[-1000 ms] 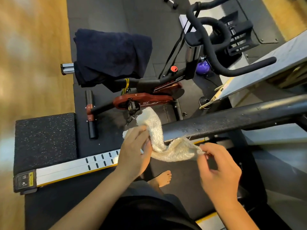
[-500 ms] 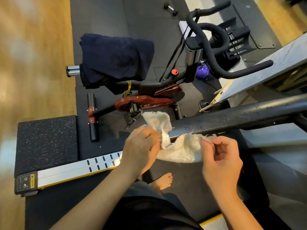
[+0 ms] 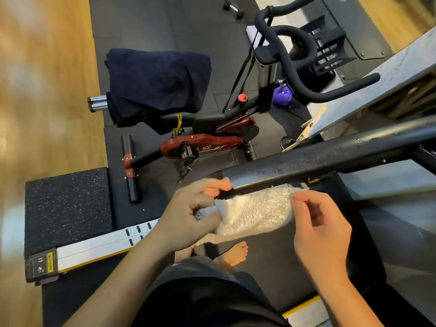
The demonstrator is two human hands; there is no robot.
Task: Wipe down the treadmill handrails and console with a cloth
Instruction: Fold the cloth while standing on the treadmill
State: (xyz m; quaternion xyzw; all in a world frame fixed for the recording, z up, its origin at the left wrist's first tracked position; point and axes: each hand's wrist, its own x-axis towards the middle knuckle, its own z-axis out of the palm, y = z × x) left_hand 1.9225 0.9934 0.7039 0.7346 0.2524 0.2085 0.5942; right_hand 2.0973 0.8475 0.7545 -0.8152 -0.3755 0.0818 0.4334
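A black treadmill handrail point(image 3: 318, 159) runs from the centre up to the right edge. Just under its near end a white terry cloth point(image 3: 254, 212) is stretched flat between my two hands. My left hand point(image 3: 191, 215) bunches the cloth's left end, thumb and fingertips touching the rail's tip. At the cloth's upper right corner, my right hand point(image 3: 318, 232) pinches it between thumb and forefinger. The treadmill console point(image 3: 377, 86) shows as a grey slanted panel at the right.
A red and black exercise bike point(image 3: 212, 138) stands beyond the rail, a dark blue towel point(image 3: 158, 83) draped over its seat. A purple kettlebell point(image 3: 283, 94) and a small dumbbell point(image 3: 233, 9) lie on the black mat. My bare foot point(image 3: 233, 253) rests on the treadmill belt.
The cloth hung draped over the rail's end; both hands have pulled it off and spread it taut below the rail. My right hand rose and my view shifted slightly right.
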